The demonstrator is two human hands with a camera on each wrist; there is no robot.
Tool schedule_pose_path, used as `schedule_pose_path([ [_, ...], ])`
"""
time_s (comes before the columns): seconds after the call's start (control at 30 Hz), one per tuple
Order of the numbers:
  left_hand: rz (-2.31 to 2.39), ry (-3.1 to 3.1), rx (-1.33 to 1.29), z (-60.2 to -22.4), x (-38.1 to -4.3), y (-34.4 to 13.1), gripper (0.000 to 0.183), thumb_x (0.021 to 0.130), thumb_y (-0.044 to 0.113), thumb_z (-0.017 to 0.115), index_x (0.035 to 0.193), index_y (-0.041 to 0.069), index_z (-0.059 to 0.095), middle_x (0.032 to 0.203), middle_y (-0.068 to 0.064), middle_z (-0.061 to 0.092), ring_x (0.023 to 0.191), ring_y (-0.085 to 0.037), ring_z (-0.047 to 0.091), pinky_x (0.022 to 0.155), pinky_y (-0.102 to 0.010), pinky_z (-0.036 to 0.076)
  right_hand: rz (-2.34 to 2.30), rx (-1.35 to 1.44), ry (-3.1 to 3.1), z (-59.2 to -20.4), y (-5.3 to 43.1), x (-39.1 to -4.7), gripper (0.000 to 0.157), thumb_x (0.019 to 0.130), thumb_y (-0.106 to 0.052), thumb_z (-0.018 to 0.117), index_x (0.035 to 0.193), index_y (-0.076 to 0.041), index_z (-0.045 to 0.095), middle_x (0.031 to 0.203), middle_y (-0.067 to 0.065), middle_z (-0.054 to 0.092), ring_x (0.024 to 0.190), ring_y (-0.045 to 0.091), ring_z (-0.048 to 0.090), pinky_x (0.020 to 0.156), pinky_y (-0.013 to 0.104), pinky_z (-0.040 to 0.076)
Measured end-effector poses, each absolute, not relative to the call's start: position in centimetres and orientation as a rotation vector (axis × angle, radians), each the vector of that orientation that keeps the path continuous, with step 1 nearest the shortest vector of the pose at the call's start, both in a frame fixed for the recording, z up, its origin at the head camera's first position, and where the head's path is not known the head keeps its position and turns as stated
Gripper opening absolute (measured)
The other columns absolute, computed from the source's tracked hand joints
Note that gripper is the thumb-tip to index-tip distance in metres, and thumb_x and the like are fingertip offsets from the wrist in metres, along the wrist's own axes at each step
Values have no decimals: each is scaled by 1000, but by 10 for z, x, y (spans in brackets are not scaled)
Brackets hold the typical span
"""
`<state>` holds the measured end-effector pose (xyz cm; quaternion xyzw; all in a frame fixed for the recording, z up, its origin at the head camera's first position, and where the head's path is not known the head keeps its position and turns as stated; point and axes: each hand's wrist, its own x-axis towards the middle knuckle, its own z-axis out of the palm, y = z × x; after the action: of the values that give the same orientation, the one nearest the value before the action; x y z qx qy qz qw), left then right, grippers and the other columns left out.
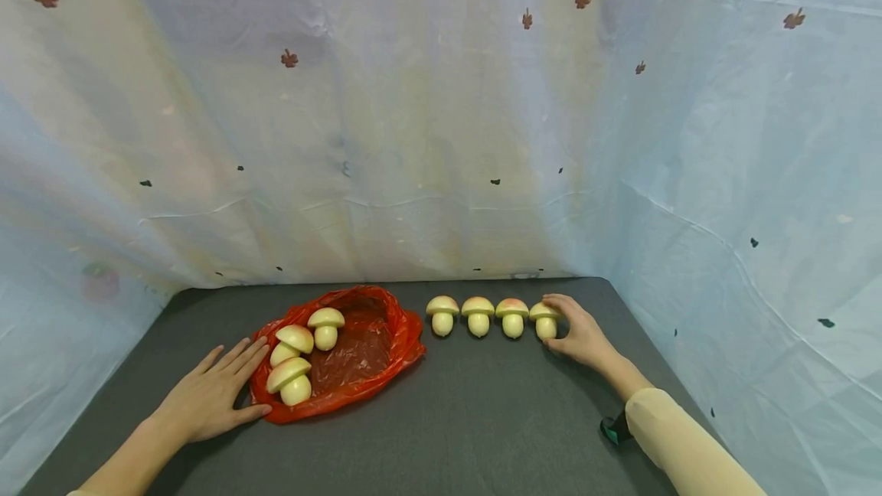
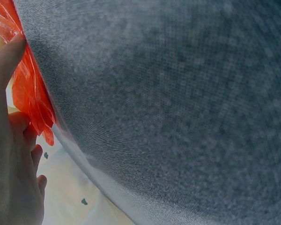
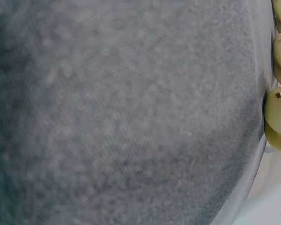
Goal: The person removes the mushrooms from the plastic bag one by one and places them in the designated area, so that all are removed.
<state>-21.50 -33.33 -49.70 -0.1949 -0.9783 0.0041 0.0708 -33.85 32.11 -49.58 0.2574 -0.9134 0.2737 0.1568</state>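
Along the back right of the table runs a row of several pale yellow toy mushrooms (image 1: 478, 317). My right hand (image 1: 582, 334) is at the row's right end, its thumb and fingers curled round the last mushroom (image 1: 546, 325). In the right wrist view, the thumb overlaps that mushroom (image 3: 277, 112). To the left lies a red plastic bag (image 1: 351, 366), spread wide with three mushrooms (image 1: 295, 389) inside at its left side. My left hand (image 1: 210, 396) rests with spread fingers on the bag's left rim; the thumb touches the red plastic (image 2: 30, 93) in the left wrist view.
A dark grey cloth covers the table (image 1: 475, 435). Pale patterned curtains (image 1: 386, 136) hang behind it and along both sides. A dark band (image 1: 615, 429) sits at my right wrist, by the cream sleeve (image 1: 682, 435).
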Motion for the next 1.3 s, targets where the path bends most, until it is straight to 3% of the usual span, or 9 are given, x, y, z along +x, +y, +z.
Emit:
schedule_pose_path([
  [0.13, 3, -2952, -579, -498, -215, -335, 103, 89, 78, 59, 159, 4, 41, 163, -17, 41, 149, -41, 37, 122, -33, -24, 783, 744, -2601, -494, 318, -338, 77, 75, 0, 90, 144, 3, 55, 149, 22, 52, 133, 45, 53, 104, 65, 47],
  [0.27, -5, -2982, -563, -497, -216, -336, 105, 89, 79, 57, 160, 4, 40, 165, -17, 38, 151, -41, 35, 128, -55, 3, 787, 734, -2579, -488, 311, -336, 76, 80, -3, 88, 148, 1, 52, 149, 22, 51, 133, 45, 52, 104, 65, 47],
  [0.33, -15, -2991, -557, -496, -216, -336, 106, 88, 80, 58, 160, 4, 40, 165, -17, 38, 151, -41, 34, 125, -61, 14, 803, 723, -2567, -484, 306, -335, 74, 84, -7, 86, 149, -1, 51, 150, 22, 51, 132, 44, 54, 102, 65, 48],
  [0.4, -13, -2988, -559, -496, -215, -336, 105, 88, 79, 59, 160, 4, 40, 165, -17, 39, 151, -41, 35, 123, -62, 19, 849, 719, -2557, -479, 299, -333, 72, 87, -9, 84, 151, -4, 50, 152, 21, 49, 128, 45, 58, 101, 66, 48],
  [0.57, -9, -2975, -573, -494, -214, -334, 103, 88, 77, 61, 159, 5, 42, 164, -16, 41, 150, -41, 37, 120, -62, 24, 910, 768, -2525, -465, 274, -331, 72, 89, -9, 82, 153, -8, 49, 155, 19, 47, 133, 44, 55, 104, 65, 47],
  [0.67, -22, -2976, -574, -495, -213, -332, 102, 88, 77, 61, 159, 5, 42, 164, -16, 40, 150, -40, 36, 123, -62, 21, 905, 823, -2486, -457, 258, -330, 72, 88, -8, 83, 152, -7, 50, 154, 18, 49, 140, 41, 48, 107, 64, 45],
  [1.03, -36, -2974, -567, -497, -214, -334, 104, 89, 79, 58, 160, 6, 41, 165, -15, 38, 151, -40, 35, 124, -61, 19, 1059, 975, -2396, -445, 194, -331, 69, 92, -14, 79, 154, -8, 48, 156, 15, 48, 143, 38, 47, 112, 60, 43],
  [1.3, -20, -2954, -584, -496, -215, -332, 103, 87, 79, 60, 158, 6, 45, 164, -15, 41, 150, -39, 38, 119, -63, 26, 1157, 1090, -2356, -446, 146, -332, 67, 95, -17, 75, 155, -11, 47, 158, 17, 47, 145, 34, 45, 113, 59, 42],
])
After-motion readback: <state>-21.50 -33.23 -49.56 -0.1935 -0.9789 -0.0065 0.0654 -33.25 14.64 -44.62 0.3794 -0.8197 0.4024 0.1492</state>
